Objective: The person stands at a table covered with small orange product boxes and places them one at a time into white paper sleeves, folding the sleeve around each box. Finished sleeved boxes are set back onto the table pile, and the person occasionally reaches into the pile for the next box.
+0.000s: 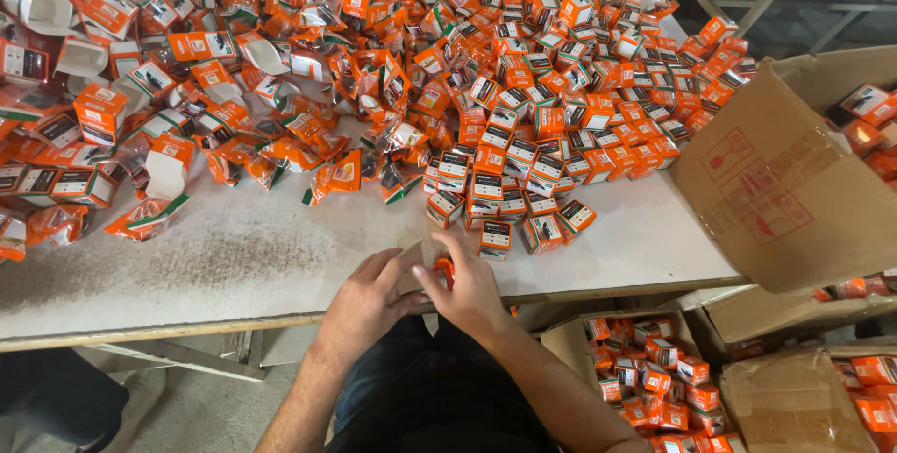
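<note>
Pinching a small orange box (443, 269) between both hands at the table edge (187, 327), your right hand (470, 290) grips its near side, left hand (369, 296) closed alongside, equally close.

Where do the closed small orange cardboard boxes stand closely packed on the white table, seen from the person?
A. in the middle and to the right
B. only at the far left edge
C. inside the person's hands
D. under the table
A: the closed small orange cardboard boxes crowd the middle and right of the white table, while open boxes and loose packets lie left.
</note>
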